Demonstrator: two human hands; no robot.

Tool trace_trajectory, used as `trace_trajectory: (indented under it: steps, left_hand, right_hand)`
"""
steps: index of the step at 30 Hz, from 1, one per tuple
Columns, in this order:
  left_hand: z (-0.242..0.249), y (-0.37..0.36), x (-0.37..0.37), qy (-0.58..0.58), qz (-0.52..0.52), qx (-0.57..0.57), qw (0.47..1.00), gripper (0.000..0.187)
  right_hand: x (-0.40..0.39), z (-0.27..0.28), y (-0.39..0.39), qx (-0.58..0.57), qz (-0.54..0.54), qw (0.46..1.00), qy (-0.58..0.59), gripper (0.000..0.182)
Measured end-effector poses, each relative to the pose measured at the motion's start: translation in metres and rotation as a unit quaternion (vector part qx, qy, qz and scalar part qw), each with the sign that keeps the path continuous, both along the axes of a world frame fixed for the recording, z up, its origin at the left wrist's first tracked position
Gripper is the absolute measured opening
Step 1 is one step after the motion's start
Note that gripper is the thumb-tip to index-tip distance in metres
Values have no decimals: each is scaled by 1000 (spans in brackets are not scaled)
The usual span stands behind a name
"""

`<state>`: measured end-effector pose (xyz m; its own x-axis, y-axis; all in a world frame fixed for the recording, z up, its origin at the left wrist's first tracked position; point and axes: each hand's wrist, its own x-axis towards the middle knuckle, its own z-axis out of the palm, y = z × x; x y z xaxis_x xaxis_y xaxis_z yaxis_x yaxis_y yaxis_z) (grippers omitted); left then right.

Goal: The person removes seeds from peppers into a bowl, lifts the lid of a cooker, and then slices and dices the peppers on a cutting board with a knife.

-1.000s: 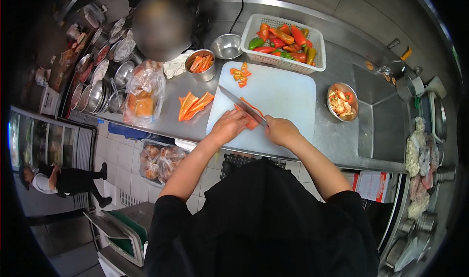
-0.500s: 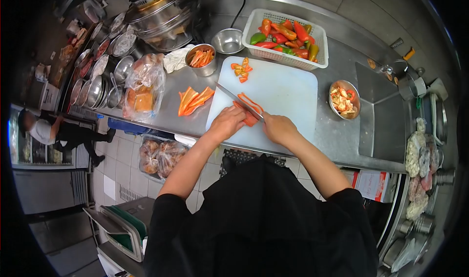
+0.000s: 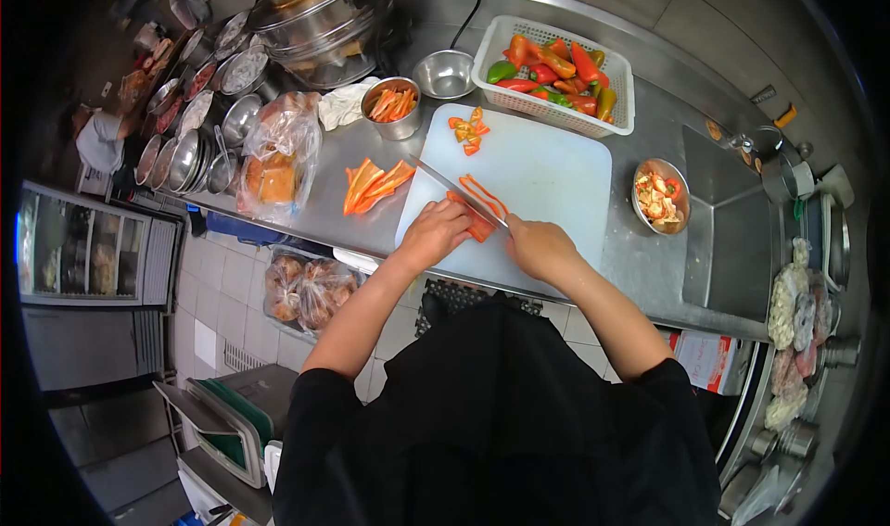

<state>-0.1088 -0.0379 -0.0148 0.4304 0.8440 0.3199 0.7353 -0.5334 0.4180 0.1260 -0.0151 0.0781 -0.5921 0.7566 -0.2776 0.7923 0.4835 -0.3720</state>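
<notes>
Our right hand holds the knife in a closed grip. Our left hand presses the red pepper piece flat on the cutting board; the blade lies across the piece, beside cut strips.

And there's writing here, below the desk edge and out to the right of the right hand: red lettering across the white panel of a red-and-white box-like package. It's small and blurred, running at a slant, and the words can't be made out. No brand, number or sign reads clearly anywhere around either hand.
</notes>
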Motion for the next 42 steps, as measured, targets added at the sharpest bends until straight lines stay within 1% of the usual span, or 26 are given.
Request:
trace_trajectory:
  steps: [4, 7, 9, 13, 16, 18, 21, 22, 23, 24, 28, 30, 32, 34, 36, 39, 42]
  left_hand:
    - [-3, 1, 0, -10, 4, 4, 1000, 21]
    - [-2, -1, -3, -16, -1, 9, 1000, 22]
    - [-2, -5, -3, -19, 0, 4, 1000, 22]
    - [-3, -4, -1, -22, 9, 6, 1000, 20]
    - [-6, -4, -3, -16, 13, 2, 1000, 19]
    - [-13, -6, -2, -19, 17, -4, 1000, 18]
    - [-10, -5, 1, -28, 18, 33, 999, 17]
    - [-7, -11, 2, -17, 42, 33, 998, 16]
    - [-5, -13, 4, -6, 64, 34, 997, 16]
    - [-5, -13, 6, -6, 60, 36, 998, 16]
    - [-9, -14, 6, 3, 79, 27, 996, 17]
    - [-8, -15, 7, 11, 81, 28, 996, 17]
    - [-6, -13, 7, -6, 92, 14, 996, 11]
    - [-3, -12, 8, -7, 94, 14, 995, 11]
    - [-5, -11, 10, -11, 96, 11, 995, 11]
    - [-9, -9, 11, -5, 101, 19, 995, 13]
    - [-9, -8, 10, 1, 102, 16, 995, 12]
  right_hand:
    - [-8, -29, 10, 1, -11, 1000, -13, 26]
    - [-9, -8, 11, -3, -6, 1000, -24, 24]
    - [-2, -2, 1, -4, 7, 1000, -7, 24]
    - [-9, -29, 8, -4, -4, 1000, -14, 26]
    - [-7, -12, 8, -5, 6, 1000, -19, 26]
    - [-1, -9, 1, -17, 15, 1000, -2, 26]
    - [-9, -29, 3, -30, -14, 999, -23, 27]
    - [-8, -33, 2, -30, -16, 999, -22, 27]
    - [-7, -32, 1, -26, -12, 1000, -10, 28]
    - [-5, -31, 2, -21, -8, 1000, 0, 28]
    - [-9, -32, 3, -18, -17, 1000, -10, 29]
    - [-12, -25, 10, -19, -4, 1000, -20, 30]
    - [-11, -18, 11, -11, -6, 1000, -22, 31]
    - [-7, -8, 11, -3, -5, 1000, -24, 31]
    - [1, 0, 5, 9, -2, 1000, 0, 30]
    - [-1, -16, -3, -4, 17, 999, -31, 29]
    - [-10, -28, 5, -1, 8, 1000, -21, 28]
